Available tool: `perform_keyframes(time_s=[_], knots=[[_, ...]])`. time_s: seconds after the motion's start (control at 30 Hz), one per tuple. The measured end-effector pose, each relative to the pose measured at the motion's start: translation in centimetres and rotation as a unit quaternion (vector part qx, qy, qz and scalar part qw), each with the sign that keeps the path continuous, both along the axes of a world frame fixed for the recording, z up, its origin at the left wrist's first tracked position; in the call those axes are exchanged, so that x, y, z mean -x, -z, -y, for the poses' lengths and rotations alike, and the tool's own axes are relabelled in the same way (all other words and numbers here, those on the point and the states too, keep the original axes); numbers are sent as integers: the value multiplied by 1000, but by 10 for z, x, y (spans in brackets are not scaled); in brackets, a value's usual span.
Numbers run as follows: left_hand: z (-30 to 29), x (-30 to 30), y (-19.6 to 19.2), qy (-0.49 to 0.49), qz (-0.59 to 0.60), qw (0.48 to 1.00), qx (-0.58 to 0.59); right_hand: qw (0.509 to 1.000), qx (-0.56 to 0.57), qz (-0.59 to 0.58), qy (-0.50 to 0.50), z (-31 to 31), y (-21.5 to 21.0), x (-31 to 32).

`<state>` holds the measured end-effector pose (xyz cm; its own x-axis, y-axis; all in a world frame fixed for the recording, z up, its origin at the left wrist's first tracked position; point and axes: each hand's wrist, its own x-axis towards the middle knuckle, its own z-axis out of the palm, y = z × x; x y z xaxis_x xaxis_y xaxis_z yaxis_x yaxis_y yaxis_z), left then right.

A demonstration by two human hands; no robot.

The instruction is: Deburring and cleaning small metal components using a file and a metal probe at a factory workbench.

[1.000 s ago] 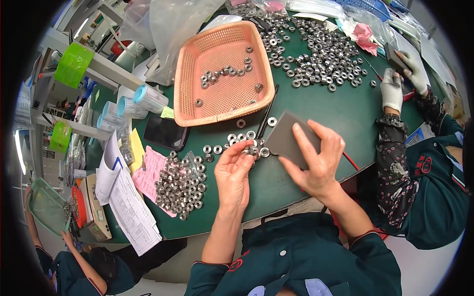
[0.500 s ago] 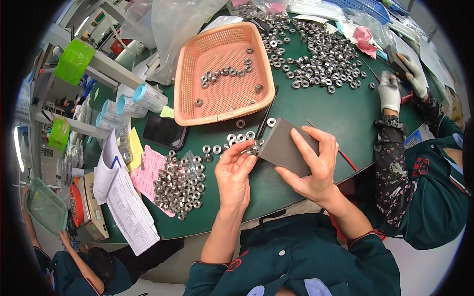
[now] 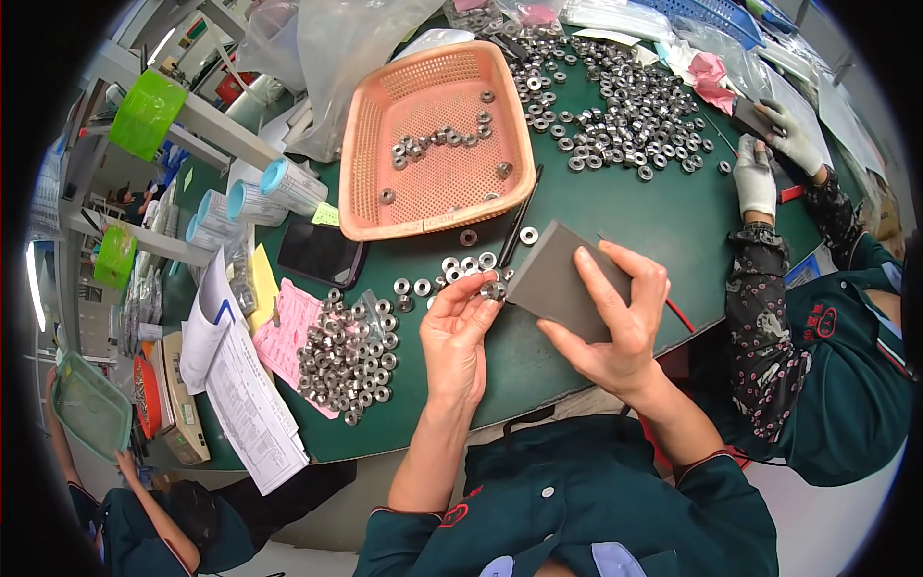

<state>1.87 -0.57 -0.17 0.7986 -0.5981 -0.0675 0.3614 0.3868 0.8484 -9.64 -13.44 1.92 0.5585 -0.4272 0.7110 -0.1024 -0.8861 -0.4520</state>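
Observation:
Between the thumb and fingertips of my left hand (image 3: 452, 341) is a small metal ring (image 3: 494, 290). My right hand (image 3: 620, 327) grips a flat grey block (image 3: 556, 281), fingers spread over its upper face and thumb along the near edge. The block is tilted, its left corner right beside the ring; whether they touch I cannot tell. Several loose rings (image 3: 469, 264) lie just beyond my left fingertips. To the left, a heap of similar rings (image 3: 346, 356) rests partly on pink paper (image 3: 286, 332).
An orange plastic basket (image 3: 433, 230) holding some rings stands beyond my hands, a black pen (image 3: 519, 221) beside it. A larger ring pile (image 3: 625, 115) spreads at the far right. Left are a phone (image 3: 320, 257) and papers (image 3: 252, 423). A co-worker's gloved hands (image 3: 757, 178) work at right.
My right hand and the grey block have shifted slightly right, and the block's tilt has changed a little. My left hand stays nearly still with the ring. The co-worker's gloved hands have moved slightly.

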Motion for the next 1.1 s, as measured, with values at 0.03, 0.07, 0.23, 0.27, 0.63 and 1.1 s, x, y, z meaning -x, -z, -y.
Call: perform_keyframes(time_s=[0.03, 0.07, 0.23, 0.27, 0.63, 1.1], knots=[[1, 0, 0, -3, 0, 1000, 1, 1000, 1, -11, -6, -2, 3, -1], [2, 0, 0, -5, 1, 1000, 3, 1000, 1, -21, -12, -3, 5, -2], [-2, -2, 2, 26, -56, 998, 26, 998, 5, -26, 65, 9, 3, -4], [-2, -3, 1, 29, -94, 994, 40, 998, -9, -15, 59, 11, 1, -2], [-10, -12, 2, 55, -176, 978, 102, 998, -49, 6, 50, 10, 17, 3], [-10, -15, 2, 80, -204, 963, 154, 997, -65, -8, 39, 12, 15, 2]])
